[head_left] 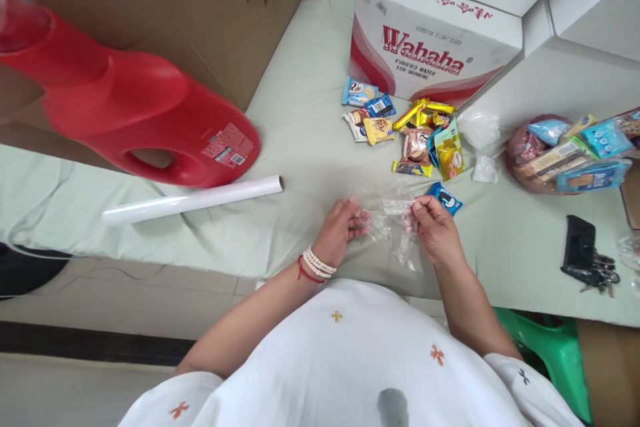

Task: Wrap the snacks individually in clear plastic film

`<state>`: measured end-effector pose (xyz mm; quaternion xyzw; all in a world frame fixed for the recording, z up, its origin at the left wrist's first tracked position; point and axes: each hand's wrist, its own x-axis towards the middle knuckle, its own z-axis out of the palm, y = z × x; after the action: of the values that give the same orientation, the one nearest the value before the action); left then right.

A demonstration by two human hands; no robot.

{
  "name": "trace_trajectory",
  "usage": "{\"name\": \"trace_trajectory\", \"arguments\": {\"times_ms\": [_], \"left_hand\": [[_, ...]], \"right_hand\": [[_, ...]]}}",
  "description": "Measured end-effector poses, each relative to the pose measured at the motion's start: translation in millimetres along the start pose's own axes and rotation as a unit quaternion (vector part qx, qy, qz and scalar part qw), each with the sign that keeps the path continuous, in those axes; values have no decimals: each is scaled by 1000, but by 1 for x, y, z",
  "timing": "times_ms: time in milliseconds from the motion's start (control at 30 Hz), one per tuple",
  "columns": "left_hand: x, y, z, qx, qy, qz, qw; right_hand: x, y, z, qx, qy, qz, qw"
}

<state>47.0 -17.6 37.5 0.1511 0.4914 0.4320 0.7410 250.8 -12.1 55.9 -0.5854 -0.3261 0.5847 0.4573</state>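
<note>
clear plastic bag [387,223]: crumpled, between both hands, above the near part of the pale green tablecloth [295,233].
left hand [343,230]: fingers curled, holding the left side of the bag; beaded bracelet [319,263] and red cord [303,269] at the wrist.
right hand [437,227]: thumb and fingers pinched together on the right edge of the bag.
blue packet [445,198]: on the cloth, just beyond the right hand; contact cannot be told.
snack packets [379,130]: loose group beyond the bag, in front of the purified-water box [430,47].
crumpled plastic [479,127]: between the snack packets and the reddish container [520,173].
reddish container: at the right, heaped with wrapped packets.
keys [605,273]: next to a black case [580,243], well right of the right hand.
red bottle [145,100]: at the left, before a brown carton [165,7].
white roll [195,202]: lying along the near side of the red bottle.
</note>
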Motion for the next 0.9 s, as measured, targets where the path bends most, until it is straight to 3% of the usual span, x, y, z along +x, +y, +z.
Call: {"name": "trace_trajectory", "arguments": {"times_ms": [100, 167, 300, 367, 467, 533, 633, 700, 900], "left_hand": [[-2, -8, 7, 69, -21, -16, 997], [-2, -10, 9, 53, -30, -18, 998], [1, -10, 14, -15, 12, -4, 1000], [2, -11, 19, 7, 39, 48, 998], [-2, -19, 28, 90, 72, 165, 979], [-8, -25, 34, 156, 83, 229, 957], [-15, -31, 39, 210, 70, 270, 937], [-15, -30, 36, 203, 74, 264, 940], [-6, -15, 7, 130, 96, 219, 962]], "right_hand": [[1, 6, 11, -3, 12, -24, 1000], [6, 10, 11, -8, 36, -35, 999], [10, 12, -3, -86, 124, -93, 984], [2, 11, -9, -103, 144, -86, 980], [-22, 11, -3, -83, 83, -26, 993], [-38, 14, 11, -104, 28, -23, 994], [-46, 18, 32, -115, -48, -42, 991], [-41, 20, 36, -70, -78, -29, 994], [-24, 20, -2, 34, 7, 57, 998]]}}
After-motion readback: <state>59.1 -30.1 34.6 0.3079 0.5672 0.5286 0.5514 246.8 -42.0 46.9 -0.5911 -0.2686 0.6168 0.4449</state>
